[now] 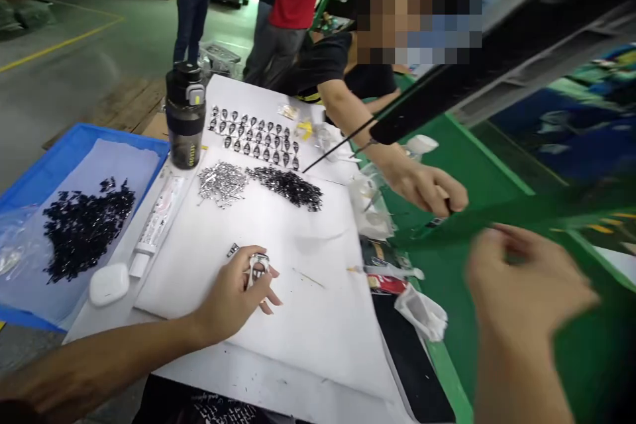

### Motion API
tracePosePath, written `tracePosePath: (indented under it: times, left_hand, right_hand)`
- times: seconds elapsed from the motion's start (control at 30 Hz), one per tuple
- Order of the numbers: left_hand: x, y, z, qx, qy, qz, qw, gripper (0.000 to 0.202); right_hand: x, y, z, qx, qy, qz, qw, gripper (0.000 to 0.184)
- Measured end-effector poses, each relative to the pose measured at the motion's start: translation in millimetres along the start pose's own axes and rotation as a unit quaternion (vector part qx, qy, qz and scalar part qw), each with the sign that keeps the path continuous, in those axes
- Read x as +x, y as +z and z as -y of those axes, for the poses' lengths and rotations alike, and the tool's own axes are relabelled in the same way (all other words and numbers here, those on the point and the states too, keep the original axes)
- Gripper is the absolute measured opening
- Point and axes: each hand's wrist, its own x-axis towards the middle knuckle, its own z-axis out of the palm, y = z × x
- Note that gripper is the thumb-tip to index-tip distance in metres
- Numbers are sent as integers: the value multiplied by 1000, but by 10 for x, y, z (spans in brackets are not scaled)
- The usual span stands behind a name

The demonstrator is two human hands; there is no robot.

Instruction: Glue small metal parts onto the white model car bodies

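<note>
My left hand is closed around a small shiny silver piece with dark slots, held just over the white board. Close to its knuckles lies a similar small black-and-silver piece. A thin stick rests on the board to the right of my fingertips. Off to the right, my right hand is raised over the green surface, its fingers curled but smeared by motion; whether they hold anything is unclear. Beyond the left hand sit a heap of small silver pins and a heap of small black parts.
Rows of small dark pieces line the board's far part. A bottle, a white tube, a white case and a blue tray stand left. A co-worker's hand and a dark slanting bar are at right.
</note>
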Motion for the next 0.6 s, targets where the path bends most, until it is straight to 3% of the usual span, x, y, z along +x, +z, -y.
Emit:
tracePosePath:
  times: [0.1,0.23,0.6]
  left_hand:
    - [-13,9,-19,12,-8,0,1000,34]
    - [-36,22,-47,19,-16,-3,1000,34]
    - [-36,38,-92,32,-28,-2,999,36]
  right_hand:
    - [-11,122,-56,6,20,32,999,23]
    - [-151,230,-32,42,27,18,999,41]
    - [-244,-115,56,153,19,-56,986,33]
